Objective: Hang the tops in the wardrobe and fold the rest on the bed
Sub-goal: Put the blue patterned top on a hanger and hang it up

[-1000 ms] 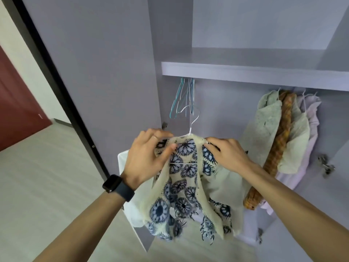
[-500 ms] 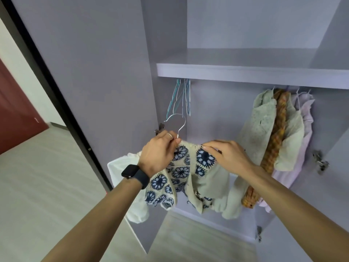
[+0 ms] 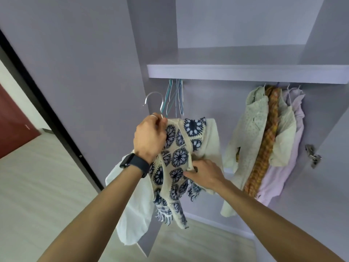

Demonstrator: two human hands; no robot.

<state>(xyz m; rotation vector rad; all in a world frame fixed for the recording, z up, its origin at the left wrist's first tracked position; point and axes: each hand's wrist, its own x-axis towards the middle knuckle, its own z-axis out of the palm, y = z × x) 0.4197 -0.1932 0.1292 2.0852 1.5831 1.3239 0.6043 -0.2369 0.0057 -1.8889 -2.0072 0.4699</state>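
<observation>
Shelf [image 3: 245,72] spans lilac wardrobe [image 3: 236,21] above hung tops [image 3: 268,138].

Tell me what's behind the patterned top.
Behind the top, white cloth hangs at lower left; empty hangers show above it, against the wardrobe wall. Its own hanger is covered except the hook above the left hand.
</observation>
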